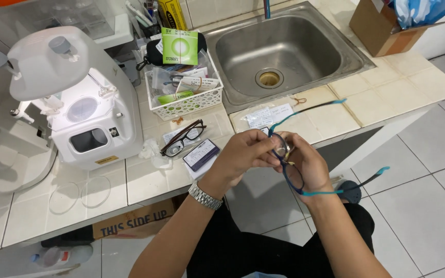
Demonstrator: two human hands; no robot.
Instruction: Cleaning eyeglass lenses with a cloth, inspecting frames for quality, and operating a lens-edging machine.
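Glasses (287, 164) with a dark blue frame and teal arms sat between your two hands, held in the air in front of the counter's edge, just below the sink (284, 49). Your left hand (243, 154), the one with the metal watch (205, 196) on its wrist, was closed with its fingertips pinching the top of the frame near one lens. Your right hand (307, 164) was curled around the lower part of the frame, fingers bent and gripping it from the side. Both arms of the glasses stuck out open, one toward the counter, one toward the floor.

You likely had a light, thin and fairly springy thing there; the frame looked easy to bend and the lens easy to smudge or scratch. Holding it by the rim close to the lens, as you did, seemed safer than holding it by the slim arms.

On the tiled counter (377, 87) near your left hand lay a second pair of glasses (183, 138) with a dark brown frame, and just beside it a small dark card (201, 154). Behind these stood a white basket (184, 98) full of packets, and further left a white machine (86, 113). Two clear round lenses (81, 194) lay on the tiles in front of that machine. A cardboard box (382, 25) stood at the far right of the counter.
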